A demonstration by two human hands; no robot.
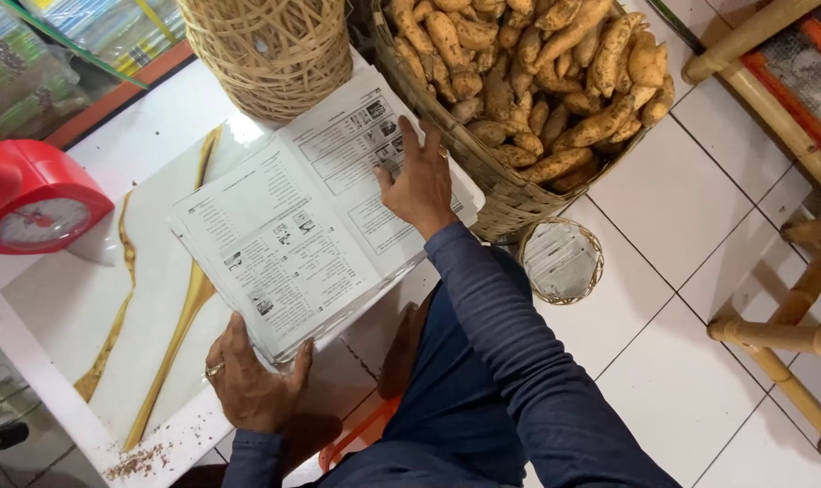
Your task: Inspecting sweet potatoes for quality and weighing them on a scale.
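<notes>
We are seeing a matt paper booklet (307,226) lying on a glossy white table (76,298), beside rough woven-cane baskets (505,194) and a shiny red plastic scale (31,194).

Open booklet (302,212) laid on table (85,307), centre of view. Left hand (252,384) placed at booklet's 6 o'clock edge; right hand (419,185) rested on page at 2 o'clock. Scale (31,194) set at 9 o'clock. Woven basket (270,50) at 12 o'clock. Basket of tubers (519,90) at 1 o'clock. Small basket (562,262) on floor (690,235) at 3 o'clock.
</notes>
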